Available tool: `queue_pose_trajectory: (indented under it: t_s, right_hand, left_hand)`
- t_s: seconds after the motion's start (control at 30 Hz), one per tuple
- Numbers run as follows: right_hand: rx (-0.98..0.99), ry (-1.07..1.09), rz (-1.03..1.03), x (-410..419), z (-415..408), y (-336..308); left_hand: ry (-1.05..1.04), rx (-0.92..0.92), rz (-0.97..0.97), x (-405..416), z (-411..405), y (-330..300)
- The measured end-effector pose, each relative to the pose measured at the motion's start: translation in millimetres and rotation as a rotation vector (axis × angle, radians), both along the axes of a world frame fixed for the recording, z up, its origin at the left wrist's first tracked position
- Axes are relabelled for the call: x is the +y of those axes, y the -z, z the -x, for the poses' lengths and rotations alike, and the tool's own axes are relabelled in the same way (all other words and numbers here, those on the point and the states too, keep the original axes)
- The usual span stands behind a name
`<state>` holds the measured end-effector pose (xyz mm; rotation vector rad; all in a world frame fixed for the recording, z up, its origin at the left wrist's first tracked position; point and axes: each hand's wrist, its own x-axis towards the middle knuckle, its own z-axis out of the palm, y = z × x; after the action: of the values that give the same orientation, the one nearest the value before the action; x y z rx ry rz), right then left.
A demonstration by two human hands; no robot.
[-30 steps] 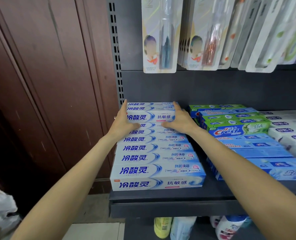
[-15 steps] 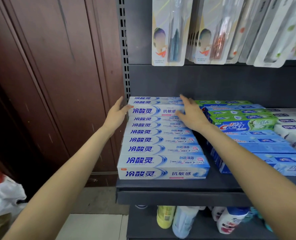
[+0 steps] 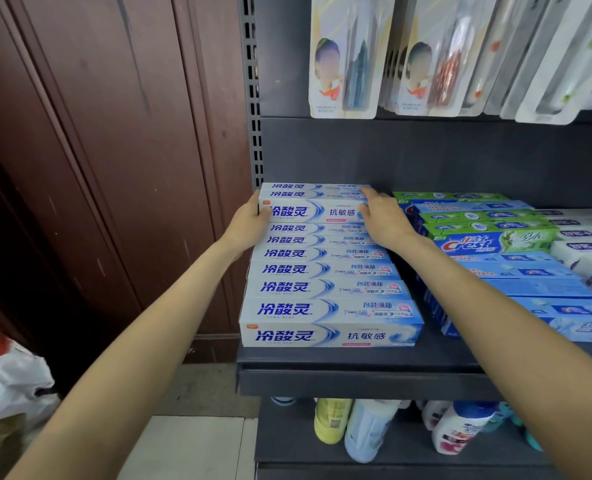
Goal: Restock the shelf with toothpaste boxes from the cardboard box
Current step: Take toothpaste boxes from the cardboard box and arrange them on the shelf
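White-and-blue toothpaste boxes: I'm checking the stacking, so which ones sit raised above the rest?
The back boxes, between the left hand and right hand, stacked as a second layer; the boxes nearer the front lie one layer deep.

Our left hand has closed in against the end of the raised white-and-blue cardboard toothpaste box; our right hand slid slightly leftward.
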<state>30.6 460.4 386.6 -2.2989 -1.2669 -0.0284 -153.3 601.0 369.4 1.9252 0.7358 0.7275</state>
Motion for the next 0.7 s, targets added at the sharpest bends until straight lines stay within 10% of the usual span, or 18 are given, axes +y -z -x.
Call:
queue_pose_trajectory:
  t_s: [0.33,0.7]
  right_hand:
    - [0.240,-0.123,-0.051,-79,48,7]
    - [0.399,-0.150,-0.013,-66,44,31]
  left_hand:
    - [0.074,-0.131,0.559,-24,39,38]
    - [0.010,-0.238,0.653,-48,38,41]
